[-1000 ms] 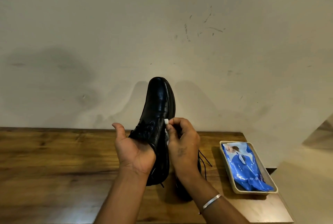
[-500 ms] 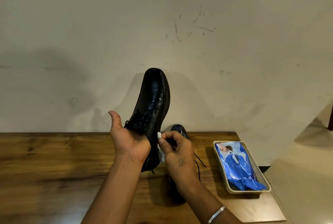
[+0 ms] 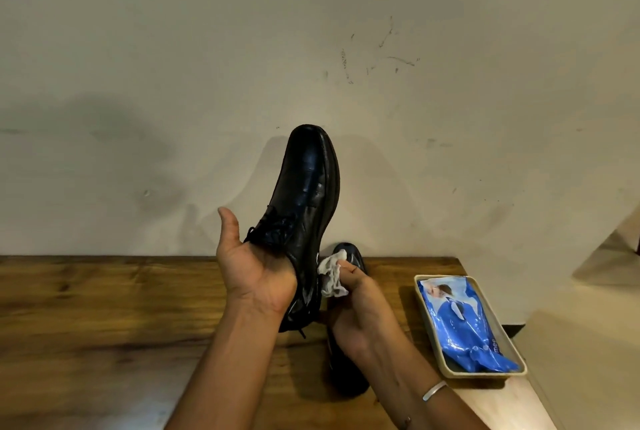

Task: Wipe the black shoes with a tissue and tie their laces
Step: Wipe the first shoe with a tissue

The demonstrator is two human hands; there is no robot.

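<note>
One raised shoe [image 3: 308, 187], one resting shoe [image 3: 346, 374], one tissue [image 3: 330, 274], one blue packet [image 3: 464, 325].

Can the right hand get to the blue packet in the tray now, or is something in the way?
Probably yes. The packet lies uncovered in its tray just right of the right hand, with only bare table between. But that hand pinches a tissue, so its fingers are busy.

Two black shoes, a raised shoe [image 3: 308, 194] and a lower shoe [image 3: 346, 377], one white tissue [image 3: 330, 274], two hands, left hand [image 3: 256, 274] and right hand [image 3: 360, 315], one wooden table [image 3: 104, 325], one tray [image 3: 485, 374], one blue packet [image 3: 464, 329], one silver bangle [image 3: 434, 395].
</note>
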